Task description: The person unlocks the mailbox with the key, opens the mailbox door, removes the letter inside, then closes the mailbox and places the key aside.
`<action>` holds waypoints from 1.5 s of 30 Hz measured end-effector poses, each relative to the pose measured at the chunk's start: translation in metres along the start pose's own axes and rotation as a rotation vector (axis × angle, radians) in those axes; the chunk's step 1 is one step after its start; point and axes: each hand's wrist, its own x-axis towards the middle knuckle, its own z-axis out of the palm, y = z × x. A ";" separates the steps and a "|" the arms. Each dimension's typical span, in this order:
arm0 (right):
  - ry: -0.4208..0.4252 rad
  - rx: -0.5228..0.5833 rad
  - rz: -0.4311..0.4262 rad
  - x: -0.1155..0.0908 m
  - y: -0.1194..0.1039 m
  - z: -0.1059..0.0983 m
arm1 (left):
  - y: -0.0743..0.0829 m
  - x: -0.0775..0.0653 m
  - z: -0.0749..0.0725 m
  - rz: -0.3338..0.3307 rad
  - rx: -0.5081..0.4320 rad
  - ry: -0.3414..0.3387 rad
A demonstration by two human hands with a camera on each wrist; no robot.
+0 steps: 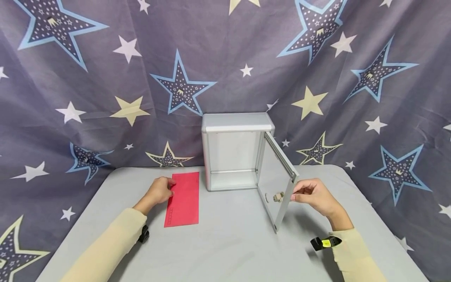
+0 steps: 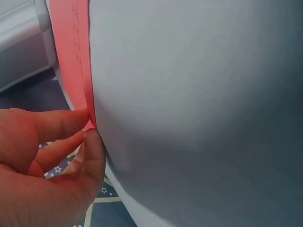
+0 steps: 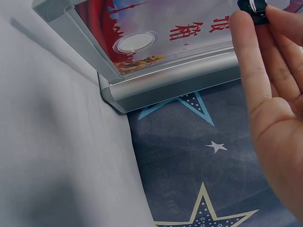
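Note:
A red envelope (image 1: 186, 199) lies on the table left of a silver-framed wall box (image 1: 237, 121). My left hand (image 1: 161, 190) is at its left long edge, and in the left wrist view the thumb and fingers (image 2: 75, 122) pinch that edge. The box stands upright with its hinged door (image 1: 276, 172) swung out to the right; a metal cam lock (image 1: 278, 196) sits on the door's inner face. My right hand (image 1: 311, 196) is at the door's outer face, where thumb and forefinger pinch a small black-headed key (image 3: 255, 10). Printed red characters show on that face.
The box's inside (image 1: 234, 150) is white, with a rail across near the bottom. The grey-white table (image 1: 225, 250) ends at the back against a dark star-patterned curtain (image 1: 225, 86). A black wrist strap (image 1: 325, 243) shows on the right sleeve.

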 end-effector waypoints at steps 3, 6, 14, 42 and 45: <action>-0.003 0.002 -0.005 0.000 0.000 0.001 | 0.000 0.000 0.001 0.003 0.003 -0.013; -0.008 0.012 -0.006 0.000 0.000 0.002 | 0.001 0.001 -0.001 0.006 0.006 -0.036; -0.018 0.033 -0.010 0.000 0.001 0.005 | 0.004 0.003 -0.005 0.045 -0.099 0.017; 0.006 -0.048 0.041 0.002 -0.002 0.009 | 0.073 0.013 0.005 0.271 -0.760 0.239; 0.005 -0.044 0.046 0.003 -0.003 0.010 | 0.079 0.012 0.005 0.290 -0.841 0.233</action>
